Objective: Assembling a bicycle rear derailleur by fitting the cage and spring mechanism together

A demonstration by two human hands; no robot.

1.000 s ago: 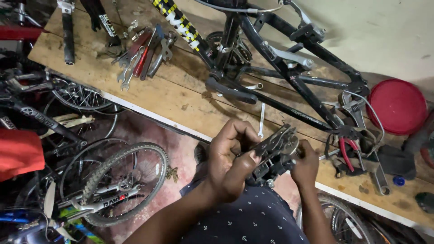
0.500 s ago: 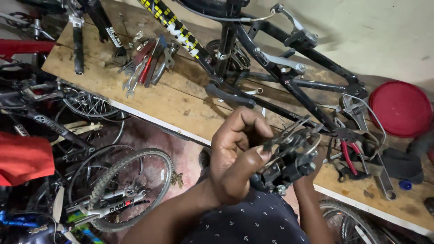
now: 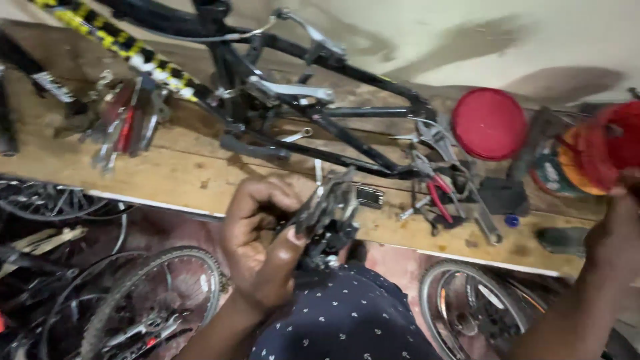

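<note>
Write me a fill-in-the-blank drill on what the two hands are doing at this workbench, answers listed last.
1. The left hand grips a greasy black bicycle part over the ____ workbench.
2. The right hand reaches to a container whose main colour is ____.
3. The round red lid lies just ____ of the black bicycle frame in the picture.

Missing words: wooden; red; right

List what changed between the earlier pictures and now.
The right hand let go of the black bike part and moved out right, up to a red-topped container. The left hand still grips the part. The bike frame stays on the workbench.
</note>
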